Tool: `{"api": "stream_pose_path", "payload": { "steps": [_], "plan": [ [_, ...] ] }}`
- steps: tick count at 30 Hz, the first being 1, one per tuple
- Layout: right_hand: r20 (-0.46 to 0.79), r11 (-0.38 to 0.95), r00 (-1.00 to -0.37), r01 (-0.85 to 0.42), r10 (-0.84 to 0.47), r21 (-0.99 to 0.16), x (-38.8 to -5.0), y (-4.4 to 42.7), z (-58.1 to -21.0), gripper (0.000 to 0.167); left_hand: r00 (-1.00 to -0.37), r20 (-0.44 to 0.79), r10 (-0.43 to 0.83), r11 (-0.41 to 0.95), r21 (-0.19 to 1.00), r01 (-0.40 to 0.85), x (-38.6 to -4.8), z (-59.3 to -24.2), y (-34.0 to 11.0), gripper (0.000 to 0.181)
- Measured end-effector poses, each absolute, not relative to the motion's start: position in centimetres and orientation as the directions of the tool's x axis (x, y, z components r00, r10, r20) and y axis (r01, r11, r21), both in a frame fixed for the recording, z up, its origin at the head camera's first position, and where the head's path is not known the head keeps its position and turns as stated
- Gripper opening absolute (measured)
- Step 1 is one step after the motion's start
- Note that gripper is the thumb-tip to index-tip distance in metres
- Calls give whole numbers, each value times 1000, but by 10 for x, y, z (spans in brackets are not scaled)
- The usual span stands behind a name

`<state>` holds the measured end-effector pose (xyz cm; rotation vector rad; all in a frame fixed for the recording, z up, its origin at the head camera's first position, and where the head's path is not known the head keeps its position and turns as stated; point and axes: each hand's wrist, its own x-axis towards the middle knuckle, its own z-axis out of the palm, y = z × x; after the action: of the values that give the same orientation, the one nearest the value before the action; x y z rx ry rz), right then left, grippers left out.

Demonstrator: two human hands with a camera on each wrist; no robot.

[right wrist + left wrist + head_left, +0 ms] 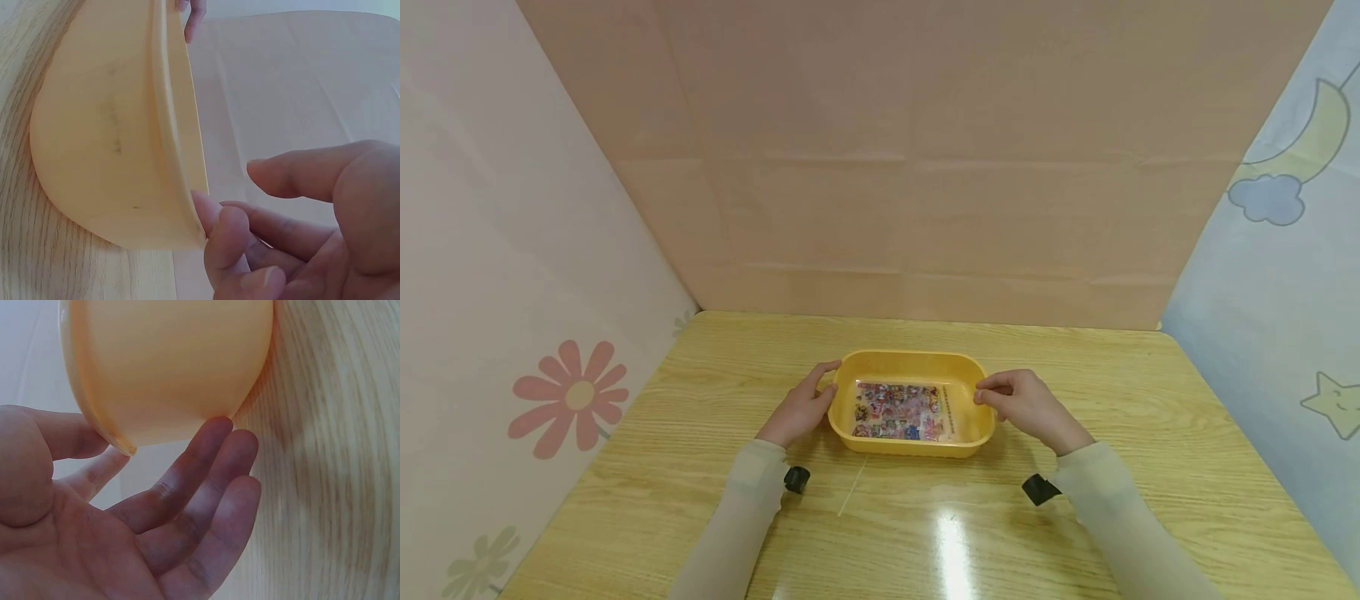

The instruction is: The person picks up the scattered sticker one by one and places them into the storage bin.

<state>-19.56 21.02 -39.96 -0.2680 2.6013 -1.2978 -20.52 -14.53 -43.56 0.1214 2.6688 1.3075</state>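
Observation:
On the table stands a shallow yellow plastic basin [910, 448] with rounded corners. A flat sheet crowded with small colourful pictures [898, 411], perhaps stickers, lies on its bottom. My left hand [801, 408] is at the basin's left end; in the left wrist view its thumb and a finger meet the rim while the other fingers touch the outer wall low down. At the right end is my right hand [1018, 404]. In the right wrist view one fingertip reaches behind the rim, the other fingers bend loosely outside it, and the thumb [287, 172] stands apart.
The wood-grain table [700, 500] reaches a pinkish-brown backdrop [910, 167]. Patterned sheets rise at the left and right, one with a red flower [578, 396]. Each wrist wears a small black device. A thin pale strip [852, 485] lies in front of the basin.

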Motion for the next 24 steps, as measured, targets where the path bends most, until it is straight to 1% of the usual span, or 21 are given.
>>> {"api": "stream_pose_path", "payload": {
  "steps": [7, 13, 16, 19, 22, 24],
  "plan": [
    [-106, 584, -963, -61, -247, -809, -196, 214, -401, 40, -982, -109, 154, 610, 793, 7, -206, -435, -144, 48],
    [-46, 601, -977, -92, -209, -794, -194, 222, -403, 36, -982, -101, 157, 607, 795, 15, -210, -441, -144, 48],
    [17, 657, -984, -130, -176, -743, -192, 228, -404, 35, -982, -97, 163, 606, 796, 22, -212, -445, -145, 48],
    [86, 730, -984, -174, -157, -661, -190, 235, -407, 37, -984, -88, 157, 613, 790, 27, -211, -447, -148, 50],
    [130, 793, -979, -205, -160, -573, -190, 243, -410, 44, -986, -75, 151, 625, 780, 36, -207, -446, -154, 53],
    [139, 827, -976, -214, -166, -520, -189, 249, -412, 51, -989, -52, 136, 665, 745, 52, -205, -445, -158, 55]
  ]
}}
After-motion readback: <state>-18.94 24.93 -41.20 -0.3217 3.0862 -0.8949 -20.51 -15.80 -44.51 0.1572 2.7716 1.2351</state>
